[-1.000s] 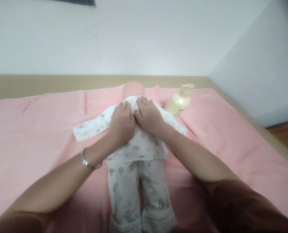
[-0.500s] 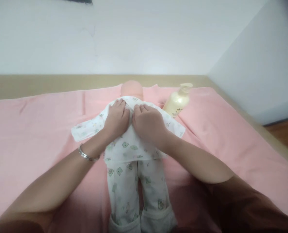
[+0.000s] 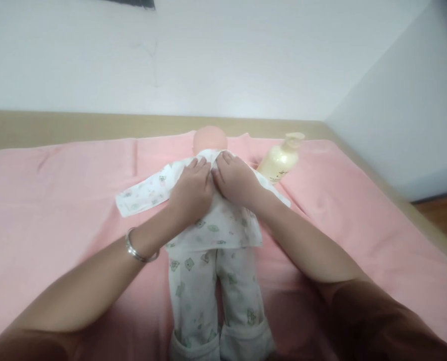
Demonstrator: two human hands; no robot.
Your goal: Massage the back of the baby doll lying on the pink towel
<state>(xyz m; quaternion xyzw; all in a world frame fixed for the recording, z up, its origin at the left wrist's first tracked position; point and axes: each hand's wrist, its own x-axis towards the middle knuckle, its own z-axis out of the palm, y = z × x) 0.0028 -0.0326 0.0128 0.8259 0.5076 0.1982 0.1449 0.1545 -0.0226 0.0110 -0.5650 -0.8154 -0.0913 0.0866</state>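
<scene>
A baby doll lies on its back with its head at the far end, wearing a white printed shirt and matching trousers with turned-up cuffs. My left hand is at the upper chest of the shirt, fingers bent and pressed together on the cloth near the neckline. Close beside it, my right hand pinches the cloth just below the collar. The fingertips and any fastening between them are mostly hidden. One shirt sleeve stretches out to the left; my right forearm partly covers the other.
A pale yellow pump bottle leans tilted by the doll's right-hand side in view. Under everything lies a pink sheet on a wooden-edged surface. White walls rise behind and at the right.
My right hand has moved up closer to the collar, and my left hand has shifted slightly toward the middle. The whole view has moved a little. Doll and bottle stay in place.
</scene>
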